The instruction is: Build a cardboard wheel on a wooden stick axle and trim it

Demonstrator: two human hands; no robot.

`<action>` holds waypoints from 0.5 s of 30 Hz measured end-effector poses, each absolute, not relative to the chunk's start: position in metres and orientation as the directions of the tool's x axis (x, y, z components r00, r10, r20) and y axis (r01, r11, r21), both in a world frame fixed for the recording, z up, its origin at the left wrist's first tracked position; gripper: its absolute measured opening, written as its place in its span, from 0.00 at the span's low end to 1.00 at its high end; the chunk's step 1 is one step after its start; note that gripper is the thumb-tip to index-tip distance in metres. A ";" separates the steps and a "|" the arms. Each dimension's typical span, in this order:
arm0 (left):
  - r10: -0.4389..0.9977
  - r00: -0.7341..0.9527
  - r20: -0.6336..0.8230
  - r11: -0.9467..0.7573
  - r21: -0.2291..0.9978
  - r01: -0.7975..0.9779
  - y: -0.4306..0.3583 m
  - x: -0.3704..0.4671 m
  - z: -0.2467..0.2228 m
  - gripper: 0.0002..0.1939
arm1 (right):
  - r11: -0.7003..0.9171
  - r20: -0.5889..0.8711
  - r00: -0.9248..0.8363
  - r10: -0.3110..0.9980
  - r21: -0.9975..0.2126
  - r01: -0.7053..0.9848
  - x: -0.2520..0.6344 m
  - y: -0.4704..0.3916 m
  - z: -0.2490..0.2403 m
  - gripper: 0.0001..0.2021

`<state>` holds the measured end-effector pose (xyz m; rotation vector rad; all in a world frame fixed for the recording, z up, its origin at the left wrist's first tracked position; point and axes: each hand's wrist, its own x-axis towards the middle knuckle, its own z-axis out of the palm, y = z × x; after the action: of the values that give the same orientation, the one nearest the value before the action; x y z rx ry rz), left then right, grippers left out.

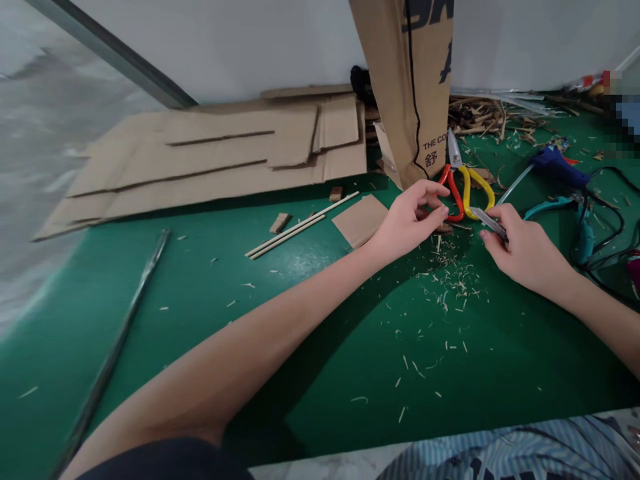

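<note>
My right hand [530,250] grips a utility knife [493,223], its blade pointing left toward my other hand. Thumb and fingers of my left hand [413,217] are drawn together; whatever they may pinch is too small or hidden to make out. Just beyond both hands lie scissors [454,150] with one red and one yellow handle. Pale shavings [457,280] are scattered on the green tabletop [340,360] below my hands. A small cardboard square [361,220] lies beside my left wrist, with two thin wooden sticks [300,230] to its left.
Cardboard sheets [215,157] are stacked at the back left. A tall cardboard box [425,80] stands behind my hands. On the right are a blue glue gun [560,167], teal pliers [585,233] and black cables. Brown scraps [477,117] pile up at the back; a dark strip [125,327] lies left.
</note>
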<state>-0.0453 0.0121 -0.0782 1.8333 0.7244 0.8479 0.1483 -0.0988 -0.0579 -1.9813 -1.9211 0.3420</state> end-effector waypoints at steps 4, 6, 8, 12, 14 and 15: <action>0.787 0.576 0.222 -0.345 0.932 0.111 0.014 -0.044 -0.079 0.10 | -0.008 0.082 0.048 0.996 -0.430 0.903 0.149 -0.099 -0.058 0.12; 0.783 0.582 0.219 -0.322 0.943 0.079 0.015 -0.044 -0.079 0.11 | -0.003 0.080 0.045 0.996 -0.461 0.888 0.149 -0.099 -0.058 0.12; 0.776 0.594 0.211 -0.287 0.957 0.035 0.014 -0.043 -0.079 0.12 | 0.013 0.093 0.039 0.995 -0.500 0.866 0.149 -0.100 -0.058 0.11; 0.711 0.679 0.183 -0.266 0.964 0.018 0.008 -0.043 -0.079 0.15 | 0.091 0.143 -0.011 0.990 -0.570 0.817 0.147 -0.101 -0.057 0.11; 0.671 0.722 0.169 -0.280 0.959 0.035 0.004 -0.043 -0.077 0.15 | 0.122 0.146 -0.041 0.989 -0.614 0.780 0.146 -0.101 -0.056 0.11; 0.661 0.732 0.162 -0.280 0.959 0.041 0.003 -0.043 -0.077 0.15 | 0.131 0.144 -0.050 0.988 -0.636 0.760 0.145 -0.101 -0.056 0.11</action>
<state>-0.0428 0.0026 -0.0769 1.7716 0.5540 0.6649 0.1449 -0.1009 -0.0564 -1.6794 -1.8631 0.5372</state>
